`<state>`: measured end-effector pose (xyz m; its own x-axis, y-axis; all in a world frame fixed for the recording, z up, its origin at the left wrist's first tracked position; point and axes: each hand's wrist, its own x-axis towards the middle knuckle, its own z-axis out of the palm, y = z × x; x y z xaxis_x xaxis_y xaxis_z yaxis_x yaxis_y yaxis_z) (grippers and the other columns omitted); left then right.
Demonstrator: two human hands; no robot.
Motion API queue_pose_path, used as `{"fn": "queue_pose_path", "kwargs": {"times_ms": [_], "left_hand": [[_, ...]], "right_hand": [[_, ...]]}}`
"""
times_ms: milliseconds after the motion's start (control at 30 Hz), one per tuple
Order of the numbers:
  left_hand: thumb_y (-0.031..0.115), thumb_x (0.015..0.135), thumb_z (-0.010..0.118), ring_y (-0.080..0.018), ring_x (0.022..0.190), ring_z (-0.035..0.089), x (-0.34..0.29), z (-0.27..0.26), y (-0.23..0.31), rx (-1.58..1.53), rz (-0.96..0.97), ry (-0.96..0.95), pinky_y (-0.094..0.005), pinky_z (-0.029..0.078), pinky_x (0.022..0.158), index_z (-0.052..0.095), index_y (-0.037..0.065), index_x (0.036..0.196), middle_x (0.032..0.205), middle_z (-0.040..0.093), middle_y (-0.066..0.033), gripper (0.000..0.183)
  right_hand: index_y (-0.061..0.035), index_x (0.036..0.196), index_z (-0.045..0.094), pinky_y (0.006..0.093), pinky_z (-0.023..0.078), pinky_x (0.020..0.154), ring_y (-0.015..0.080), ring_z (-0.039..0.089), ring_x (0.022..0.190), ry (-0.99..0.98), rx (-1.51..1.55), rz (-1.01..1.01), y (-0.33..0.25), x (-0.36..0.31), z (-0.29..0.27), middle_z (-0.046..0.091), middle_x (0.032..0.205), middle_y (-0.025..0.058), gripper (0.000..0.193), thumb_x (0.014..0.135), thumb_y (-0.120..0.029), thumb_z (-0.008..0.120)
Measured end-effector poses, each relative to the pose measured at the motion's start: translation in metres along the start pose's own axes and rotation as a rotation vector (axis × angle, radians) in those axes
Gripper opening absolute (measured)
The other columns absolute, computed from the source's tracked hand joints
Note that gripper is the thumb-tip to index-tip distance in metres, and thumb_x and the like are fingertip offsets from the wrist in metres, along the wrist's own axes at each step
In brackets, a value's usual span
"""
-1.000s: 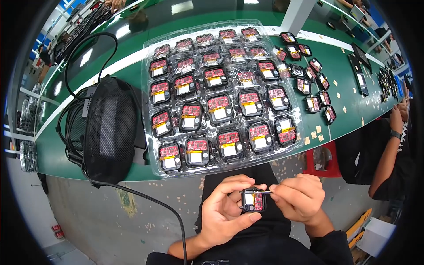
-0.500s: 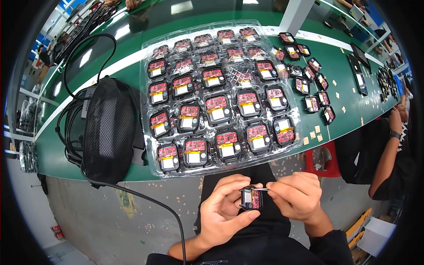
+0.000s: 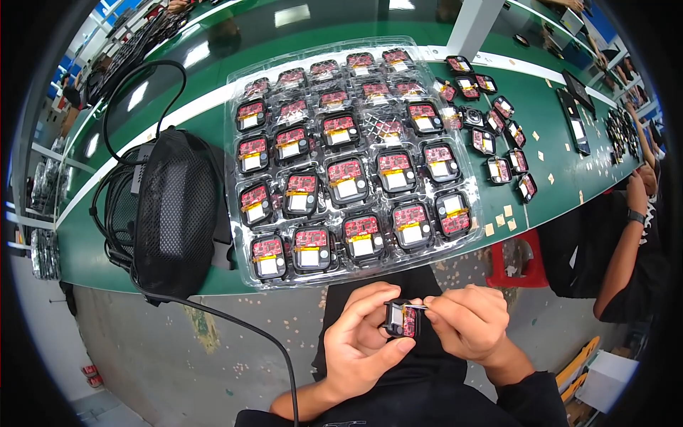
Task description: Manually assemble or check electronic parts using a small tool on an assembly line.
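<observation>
Between the thumb and fingers of my left hand [image 3: 361, 341] is an open watch case [image 3: 404, 319], a small black square shell with a red circuit board and a pale block inside. My right hand [image 3: 471, 320] pinches thin metal tweezers [image 3: 415, 306], whose tip reaches to the upper edge of the case. Both hands are above my lap, in front of the bench edge. Just beyond them a clear plastic tray [image 3: 341, 274] holds rows of similar open cases, each showing a red board, yellow ribbon and white block.
On the green bench [image 3: 555, 181], loose cases [image 3: 498, 169] lie right of the tray among small beige squares. A black mesh bag [image 3: 174, 213] with a cable [image 3: 270, 334] sits at left. A red stool [image 3: 523, 260] and a co-worker's arm [image 3: 622, 249] are at right.
The right hand and tweezers have shifted slightly left and down along the case. My left hand keeps its hold, and the view has tilted a little.
</observation>
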<state>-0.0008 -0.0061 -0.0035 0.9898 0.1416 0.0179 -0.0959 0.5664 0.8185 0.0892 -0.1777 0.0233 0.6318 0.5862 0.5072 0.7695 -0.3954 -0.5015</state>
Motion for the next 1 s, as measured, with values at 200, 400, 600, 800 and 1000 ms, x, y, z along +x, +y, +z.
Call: {"fn": "queue_pose_path", "kwargs": {"times_ms": [200, 400, 600, 800, 1000], "left_hand": [[-0.014, 0.085, 0.072, -0.0358, 0.134, 0.054, -0.001, 0.000, -0.004, -0.056, 0.023, 0.026, -0.0428, 0.050, 0.109, 0.049, -0.009, 0.139, 0.144, 0.040, -0.0168, 0.058], [-0.014, 0.085, 0.072, -0.0345, 0.134, 0.053, 0.000, 0.002, -0.003, -0.048, 0.010, 0.015, -0.0421, 0.051, 0.109, 0.049, -0.007, 0.139, 0.144, 0.040, -0.0166, 0.059], [-0.016, 0.085, 0.071, -0.0317, 0.134, 0.052, -0.002, 0.005, -0.004, -0.115, -0.055, 0.050, -0.0408, 0.054, 0.107, 0.048, -0.007, 0.138, 0.142, 0.040, -0.0167, 0.059], [-0.016, 0.084, 0.072, -0.0327, 0.134, 0.052, -0.001, 0.007, -0.006, -0.015, 0.005, 0.082, -0.0423, 0.055, 0.106, 0.050, -0.007, 0.138, 0.142, 0.041, -0.0174, 0.058], [-0.008, 0.074, 0.085, -0.0359, 0.120, 0.064, -0.001, 0.008, -0.004, 0.219, 0.209, 0.040, -0.0427, 0.059, 0.097, 0.058, -0.001, 0.133, 0.126, 0.056, -0.0193, 0.066]], "right_hand": [[-0.0043, 0.096, 0.075, 0.0270, 0.045, 0.048, 0.0153, 0.059, 0.055, 0.009, -0.023, 0.008, 0.000, 0.000, 0.000, 0.066, 0.079, 0.0034, 0.029, 0.069, -0.004, 0.085], [-0.0038, 0.096, 0.074, 0.0275, 0.045, 0.047, 0.0157, 0.058, 0.054, 0.030, -0.023, 0.006, 0.000, -0.002, 0.002, 0.066, 0.079, 0.0037, 0.029, 0.069, -0.005, 0.085], [-0.0036, 0.096, 0.075, 0.0277, 0.044, 0.046, 0.0157, 0.056, 0.052, 0.066, -0.042, 0.023, -0.001, -0.008, 0.006, 0.065, 0.079, 0.0035, 0.029, 0.070, -0.005, 0.085], [-0.0045, 0.097, 0.075, 0.0275, 0.045, 0.047, 0.0161, 0.060, 0.055, 0.002, -0.109, -0.010, -0.001, -0.008, 0.004, 0.066, 0.080, 0.0039, 0.030, 0.070, -0.005, 0.085], [-0.0041, 0.099, 0.074, 0.0310, 0.052, 0.053, 0.0194, 0.066, 0.063, -0.034, 0.083, 0.123, 0.005, 0.000, -0.016, 0.068, 0.083, 0.0063, 0.027, 0.075, -0.011, 0.085]]}}
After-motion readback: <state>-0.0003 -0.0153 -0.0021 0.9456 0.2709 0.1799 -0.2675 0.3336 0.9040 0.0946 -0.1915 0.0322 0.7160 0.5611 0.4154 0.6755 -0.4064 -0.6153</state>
